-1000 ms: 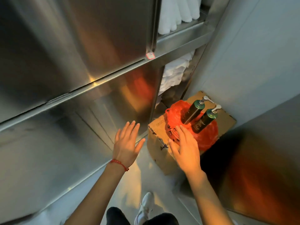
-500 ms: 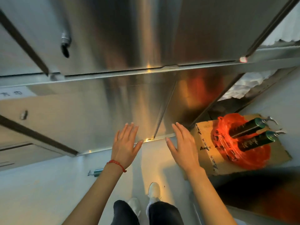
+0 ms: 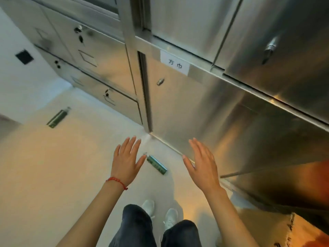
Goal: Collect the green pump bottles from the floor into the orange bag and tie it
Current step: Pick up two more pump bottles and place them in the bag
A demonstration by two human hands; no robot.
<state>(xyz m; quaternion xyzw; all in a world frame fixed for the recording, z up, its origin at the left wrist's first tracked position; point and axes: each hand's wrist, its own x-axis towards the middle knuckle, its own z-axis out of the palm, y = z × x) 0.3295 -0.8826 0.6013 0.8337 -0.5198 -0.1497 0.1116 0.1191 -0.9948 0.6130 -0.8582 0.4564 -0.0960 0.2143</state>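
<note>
One green pump bottle (image 3: 157,164) lies on its side on the pale floor, just ahead of my feet and between my two hands. A second green pump bottle (image 3: 57,118) lies farther off at the left, near the base of the lockers. My left hand (image 3: 126,160) hovers flat with fingers spread, its thumb close to the near bottle's pump end. My right hand (image 3: 202,165) is raised to the bottle's right, fingers apart and holding nothing. A sliver of orange (image 3: 318,241) shows at the bottom right corner beside the cardboard box (image 3: 295,230).
Stainless steel cabinets (image 3: 213,107) with a white label fill the right and centre. Grey lockers (image 3: 99,68) with key locks stand at the back left. My white shoes (image 3: 160,211) stand on the floor (image 3: 62,166) below the hands.
My view has swung left, away from the box with the orange bag and its two bottles. The floor and two lying bottles have come into sight. Both hands stay spread and hold nothing.
</note>
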